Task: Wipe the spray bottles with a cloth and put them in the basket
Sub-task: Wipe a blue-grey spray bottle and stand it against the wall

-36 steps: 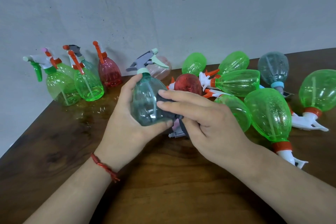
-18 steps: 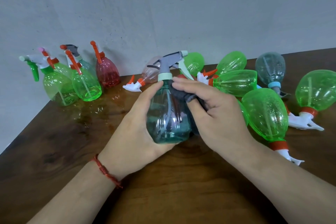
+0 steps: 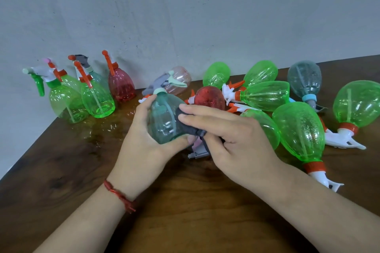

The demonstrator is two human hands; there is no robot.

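Cloth (image 3: pixel 186 127), dark grey and bunched, is pressed against the side of the teal bottle (image 3: pixel 162 121) by the right hand (image 3: pixel 236 141). Two of its fingers lie flat over the cloth, and the thumb and curled lower fingers pinch the rest underneath. The left hand (image 3: pixel 141 146) wraps round the teal bottle from the other side, thumb near its pale green collar, and holds it tilted over the middle of the table (image 3: pixel 185 222). The bottle's grey nozzle (image 3: pixel 162 83) points away toward the wall (image 3: pixel 185 16). A red thread bracelet (image 3: pixel 120 196) sits on the left wrist. Under the hands a grey and white trigger piece (image 3: pixel 196 154) peeks out, and what it belongs to is hidden.

At the far left, close to the wall, a huddle of bottles stands upright, with green standing bottles (image 3: pixel 98 102) in front and a standing red bottle (image 3: pixel 121 87) at the group's right end. Wet specks (image 3: pixel 107 127) shine on the wood in front of them. To the right of the hands more bottles lie on their sides in a heap. These include a pink bottle (image 3: pixel 180 79) by the wall, a lying red bottle (image 3: pixel 209 98) just behind the right hand's fingers, a big green bottle (image 3: pixel 298 131) beside the right wrist, and a grey-blue bottle (image 3: pixel 304 80) toward the back
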